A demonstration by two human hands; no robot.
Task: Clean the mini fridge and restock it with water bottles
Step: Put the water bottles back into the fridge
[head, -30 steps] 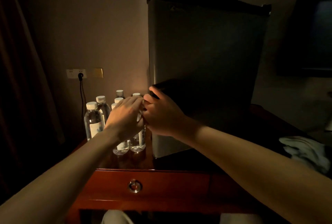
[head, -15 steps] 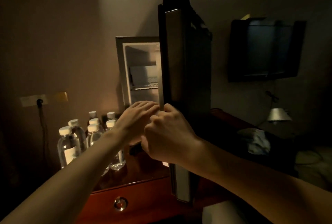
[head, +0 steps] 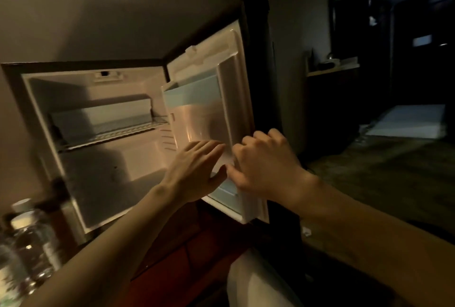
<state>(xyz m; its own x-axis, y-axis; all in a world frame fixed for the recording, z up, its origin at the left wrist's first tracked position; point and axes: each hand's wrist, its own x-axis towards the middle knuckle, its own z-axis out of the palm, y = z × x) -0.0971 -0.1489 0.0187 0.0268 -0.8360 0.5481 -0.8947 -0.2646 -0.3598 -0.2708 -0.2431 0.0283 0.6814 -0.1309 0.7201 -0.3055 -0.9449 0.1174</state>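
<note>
Door (head: 209, 119) swung wide since a second ago | my right hand (head: 266, 163) is gripping its edge, fingers clamped | left hand (head: 194, 171) fingers apart | fridge (head: 98, 149) showing empty, ready for cleaning

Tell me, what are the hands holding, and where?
The right hand grips the fridge door by its free edge, low down. The left hand is open and flat against the door's inside, holding nothing.

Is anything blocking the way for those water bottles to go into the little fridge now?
Nothing visible does. The fridge door is swung wide open, held at its edge by the right hand, with the left hand beside it. The wire shelf and the floor below look bare. The bottles stand at lower left.
</note>
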